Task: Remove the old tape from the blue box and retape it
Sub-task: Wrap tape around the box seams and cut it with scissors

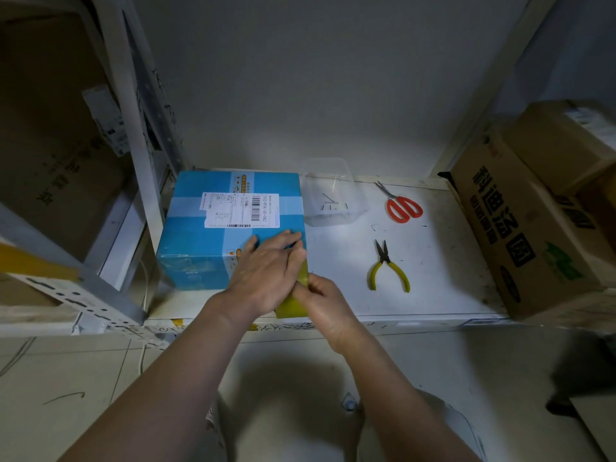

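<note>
The blue box point(196, 235) stands on the white shelf point(433, 268), with a white shipping label point(240, 210) on top and pale tape bands across it. My left hand point(266, 271) lies flat on the box's near right corner, fingers spread. Just below it, my right hand point(320, 301) pinches a yellowish strip of tape point(293, 308) that runs down the box's front right edge. Most of the tape strip is hidden behind both hands.
Yellow-handled pliers point(388, 268) and red-handled scissors point(401, 206) lie on the shelf right of the box. A clear plastic tub point(333, 195) sits behind them. Brown cartons point(520, 221) stand at the right, a metal rack post point(140, 161) at the left.
</note>
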